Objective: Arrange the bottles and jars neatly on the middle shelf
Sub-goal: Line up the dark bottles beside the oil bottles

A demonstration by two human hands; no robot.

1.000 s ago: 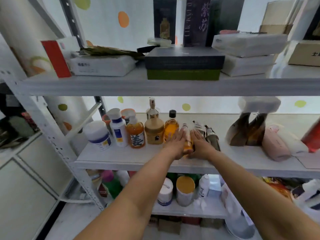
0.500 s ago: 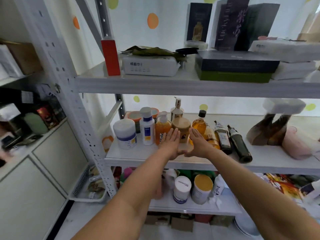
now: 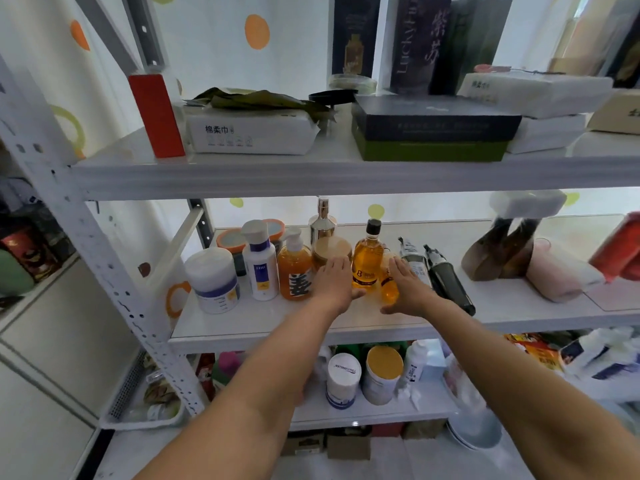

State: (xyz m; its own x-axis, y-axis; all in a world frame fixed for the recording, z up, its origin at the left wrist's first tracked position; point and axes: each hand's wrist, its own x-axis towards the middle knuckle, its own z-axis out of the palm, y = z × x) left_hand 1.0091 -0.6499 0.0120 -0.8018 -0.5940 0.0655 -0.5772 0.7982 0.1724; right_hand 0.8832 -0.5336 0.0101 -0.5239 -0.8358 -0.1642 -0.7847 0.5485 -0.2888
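Both hands are released, fingers straight and together, gripping nothing. The left hand and right hand face palm to palm at the front of the middle shelf, likely to bracket and square up what stands between them. That is the amber bottle, upright with a black cap and a label showing a large "8". A smaller amber bottle sits by the right palm; whether it leans or lies flat I cannot tell.

Just outside the right hand, a pale-labelled bottle and a dark bottle lie on their sides, so they probably need standing up.

Outside the left hand runs a tidy upright row: an orange pump bottle marked "姜", a white bottle, and a white jar. Beyond the left fingertips stands a tan-lidded jar, and behind it a metallic pump bottle.

Above, the upper shelf carries a tissue pack reading "棉柔巾" and a dark box with "紫苏".
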